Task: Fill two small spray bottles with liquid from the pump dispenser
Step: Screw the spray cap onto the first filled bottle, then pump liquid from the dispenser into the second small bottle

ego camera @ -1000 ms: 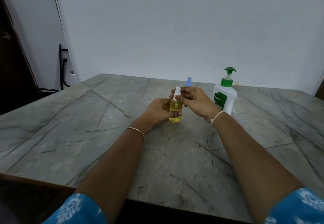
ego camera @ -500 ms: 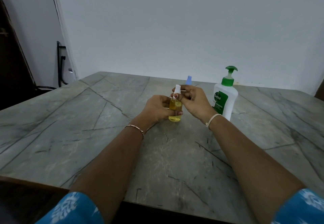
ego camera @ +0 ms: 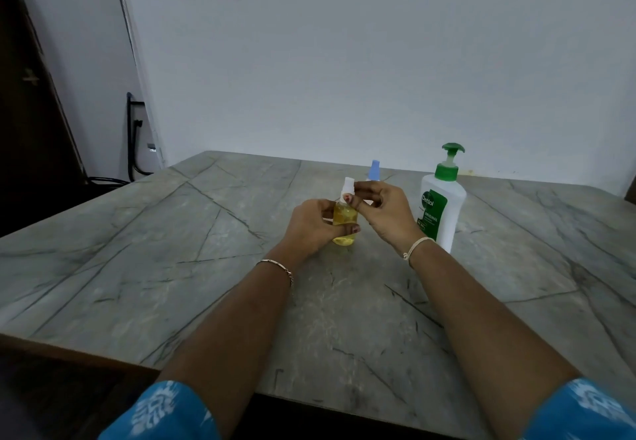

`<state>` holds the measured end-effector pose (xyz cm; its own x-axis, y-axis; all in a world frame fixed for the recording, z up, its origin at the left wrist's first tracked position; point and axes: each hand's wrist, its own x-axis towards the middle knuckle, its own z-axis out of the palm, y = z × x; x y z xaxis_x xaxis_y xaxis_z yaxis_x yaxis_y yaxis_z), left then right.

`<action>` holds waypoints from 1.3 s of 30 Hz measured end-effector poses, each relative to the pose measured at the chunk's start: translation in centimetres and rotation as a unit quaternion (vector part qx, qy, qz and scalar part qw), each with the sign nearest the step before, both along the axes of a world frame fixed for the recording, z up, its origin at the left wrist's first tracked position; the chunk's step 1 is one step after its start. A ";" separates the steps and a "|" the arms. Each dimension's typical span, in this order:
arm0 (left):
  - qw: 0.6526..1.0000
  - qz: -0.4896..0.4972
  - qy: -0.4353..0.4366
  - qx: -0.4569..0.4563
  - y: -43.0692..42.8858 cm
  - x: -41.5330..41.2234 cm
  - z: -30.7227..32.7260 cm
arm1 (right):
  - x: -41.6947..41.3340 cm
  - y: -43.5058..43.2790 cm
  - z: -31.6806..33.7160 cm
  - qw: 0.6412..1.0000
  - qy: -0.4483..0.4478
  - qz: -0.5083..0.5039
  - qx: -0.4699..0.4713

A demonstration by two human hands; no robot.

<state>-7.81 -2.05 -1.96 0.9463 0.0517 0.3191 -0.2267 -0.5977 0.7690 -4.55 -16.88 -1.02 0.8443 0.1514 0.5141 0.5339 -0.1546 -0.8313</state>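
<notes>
Small clear spray bottle (ego camera: 345,222): stood upright near the middle of the grey stone table (ego camera: 172,250), filled with yellow liquid almost to the neck, white spray top (ego camera: 347,187) fitted on it.
Second spray bottle (ego camera: 374,168): only its blue top showed, behind the right hand; contents hidden.
Pump dispenser (ego camera: 442,203): white, green pump and label, upright just right of the hands; fill level not visible.
Left hand (ego camera: 311,224): fingers wrapped around the clear bottle's body.
Right hand (ego camera: 382,210): thumb and fingertips pinched on the white top, other fingers loosely curled.
</notes>
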 end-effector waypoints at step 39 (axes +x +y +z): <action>0.944 0.264 -0.184 0.078 -1.1 -1.0 1.5 | 5.2 2.0 0.4 0.892 -0.059 -0.313 -0.320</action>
<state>-8.84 -3.17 -0.48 0.6255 0.4109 0.6633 -0.0994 -0.8012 0.5901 0.66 -14.91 -0.64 0.8127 -0.0361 0.5816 0.2541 -0.8762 -0.4095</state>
